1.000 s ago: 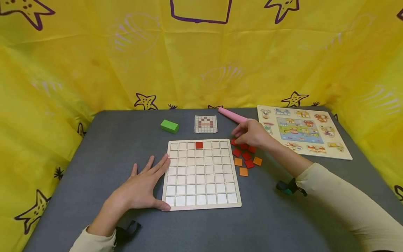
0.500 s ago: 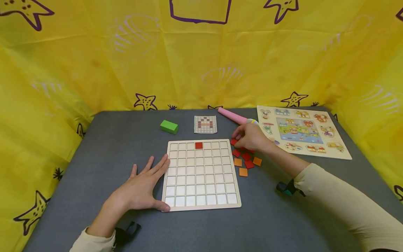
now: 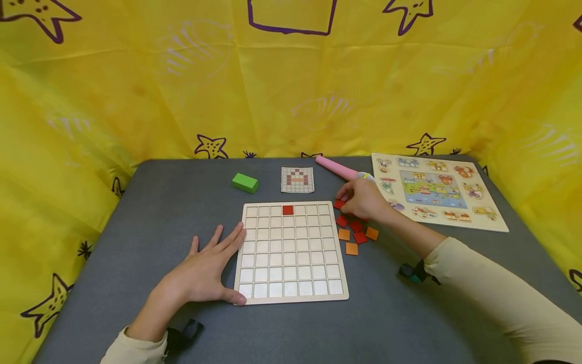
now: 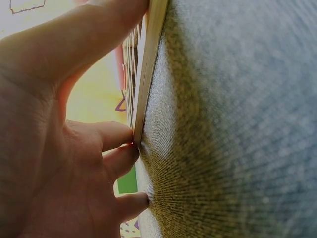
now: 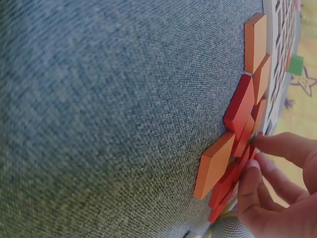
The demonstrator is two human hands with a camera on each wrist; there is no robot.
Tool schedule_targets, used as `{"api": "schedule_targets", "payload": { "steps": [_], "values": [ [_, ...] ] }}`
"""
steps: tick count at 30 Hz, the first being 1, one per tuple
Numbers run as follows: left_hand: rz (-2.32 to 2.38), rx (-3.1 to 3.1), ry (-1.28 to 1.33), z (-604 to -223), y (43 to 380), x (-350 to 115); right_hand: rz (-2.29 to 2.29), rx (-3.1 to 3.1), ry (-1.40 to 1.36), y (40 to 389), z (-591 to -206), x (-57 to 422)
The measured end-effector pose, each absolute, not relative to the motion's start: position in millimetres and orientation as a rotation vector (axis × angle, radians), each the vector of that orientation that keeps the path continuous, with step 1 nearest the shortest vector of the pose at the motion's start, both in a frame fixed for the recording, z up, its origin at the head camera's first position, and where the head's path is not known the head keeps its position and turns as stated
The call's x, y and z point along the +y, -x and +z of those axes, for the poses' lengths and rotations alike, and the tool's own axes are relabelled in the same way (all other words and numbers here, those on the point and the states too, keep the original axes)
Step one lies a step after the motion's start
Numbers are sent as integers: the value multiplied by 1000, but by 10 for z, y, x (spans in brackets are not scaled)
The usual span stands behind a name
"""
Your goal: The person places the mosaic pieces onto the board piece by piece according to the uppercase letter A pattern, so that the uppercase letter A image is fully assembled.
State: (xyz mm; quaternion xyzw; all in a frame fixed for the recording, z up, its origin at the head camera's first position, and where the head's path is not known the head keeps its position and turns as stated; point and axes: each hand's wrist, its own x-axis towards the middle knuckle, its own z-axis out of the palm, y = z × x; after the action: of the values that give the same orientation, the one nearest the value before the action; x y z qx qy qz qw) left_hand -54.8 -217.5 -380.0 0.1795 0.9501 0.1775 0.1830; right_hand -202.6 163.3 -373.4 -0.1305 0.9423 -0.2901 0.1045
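A pale wooden grid board point(image 3: 295, 300) lies on the table with one red tile point(image 3: 288, 210) in its far row. My left hand point(image 3: 200, 278) is spread at its left side, fingertips point(image 4: 128, 134) against the edge and thumb on the near corner. Beside the board's right edge, several red tiles point(image 3: 356, 225) and orange tiles point(image 3: 351, 248) lie loose in a group. My right hand point(image 3: 364, 197) is over the far end of this group, thumb and index finger pinching a red tile point(image 5: 256, 144). The hand hides part of the red tiles.
Behind the board lies a small pattern card point(image 3: 297, 180), with a green block point(image 3: 245, 182) to its left. A pink stick-shaped thing point(image 3: 336, 168) lies beyond my right hand. A picture puzzle board point(image 3: 432, 189) is at the far right. Yellow cloth point(image 3: 273, 91) walls the table.
My right hand has lowered slightly toward the near side, its thumb closing in on the red tile. More of the pink stick-shaped thing shows. The left hand stays on the board.
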Motion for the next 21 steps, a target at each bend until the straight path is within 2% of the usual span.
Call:
{"api": "schedule_targets", "payload": {
  "steps": [21],
  "values": [
    [500, 2670, -493, -3795, 552, -2174, -932, 2767, 347, 1994, -3682, 1619]
  ]
}}
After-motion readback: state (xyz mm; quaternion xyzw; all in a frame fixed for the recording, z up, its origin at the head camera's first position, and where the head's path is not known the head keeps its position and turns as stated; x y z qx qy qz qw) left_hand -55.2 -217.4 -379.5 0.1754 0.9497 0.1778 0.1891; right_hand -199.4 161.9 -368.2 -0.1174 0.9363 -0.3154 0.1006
